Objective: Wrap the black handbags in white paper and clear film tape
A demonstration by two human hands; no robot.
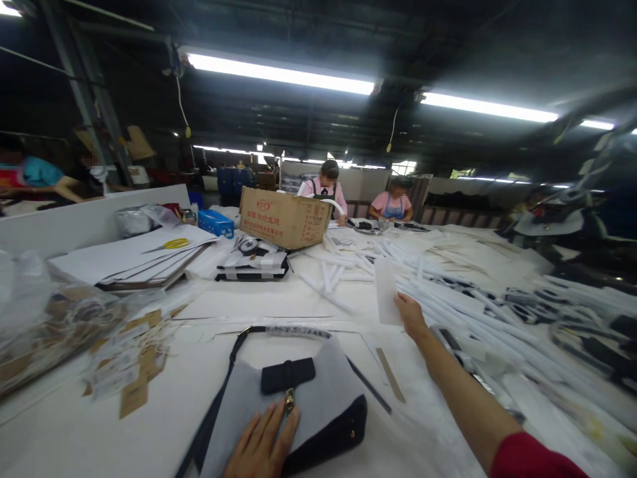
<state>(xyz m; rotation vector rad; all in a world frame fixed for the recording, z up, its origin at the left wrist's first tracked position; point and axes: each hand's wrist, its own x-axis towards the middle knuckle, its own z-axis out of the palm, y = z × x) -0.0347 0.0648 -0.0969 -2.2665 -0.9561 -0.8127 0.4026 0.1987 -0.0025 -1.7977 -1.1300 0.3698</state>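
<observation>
A black handbag (326,435) lies on the white table in front of me, with a sheet of white tissue paper (243,392) over much of its front. Its flap tab (287,376) and gold clasp (289,398) show on top of the paper. My left hand (266,441) rests flat on the bag just below the clasp, fingers stretched out. Farther off to the right, my right hand (411,315) pinches the edge of a white paper strip (385,292), which stands upright. Wrapping covers part of the bag's handle (293,332).
Tags with strings (134,385) lie left, near plastic bags (54,325). Yellow scissors (174,244) rest on stacked white sheets (119,255). A cardboard box (279,219) and another wrapped bag (253,264) stand behind. White tubes (478,325) cover the right side. Two co-workers (328,186) sit opposite.
</observation>
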